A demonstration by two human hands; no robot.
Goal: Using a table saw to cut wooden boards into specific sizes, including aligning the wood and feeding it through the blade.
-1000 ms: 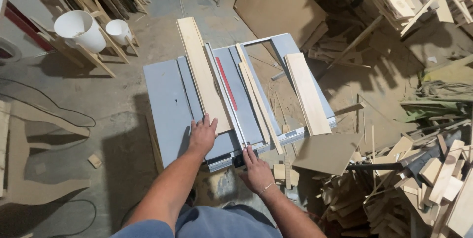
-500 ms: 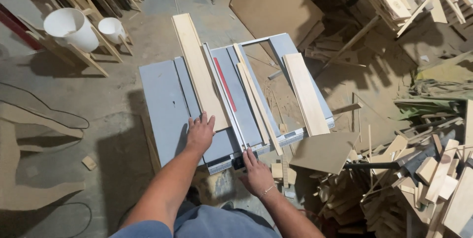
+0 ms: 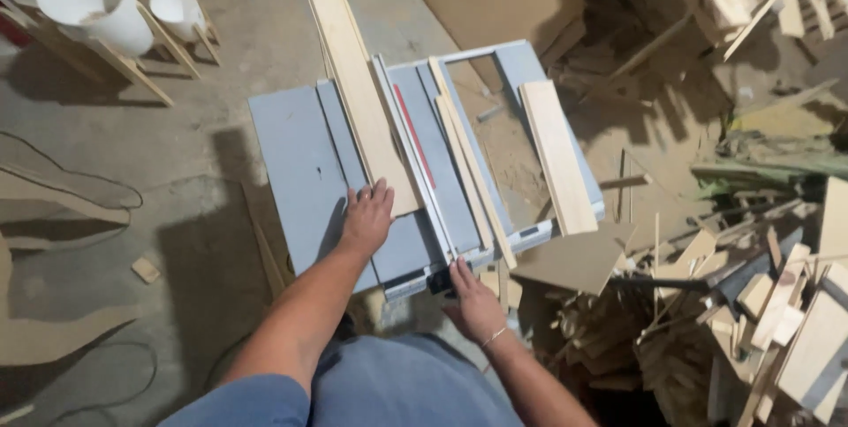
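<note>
Matt grey metal saw table (image 3: 291, 153); pale, smooth wooden board (image 3: 362, 91) (bare, unvarnished); dusty rough concrete floor (image 3: 177, 153).

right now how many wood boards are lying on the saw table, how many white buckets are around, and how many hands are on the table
wood boards on the grey saw table: 3 (wide board, thin strip, short board)
white buckets: 2 (large, small)
hands at the table: 2 (left hand, right hand)
total: 7
</note>
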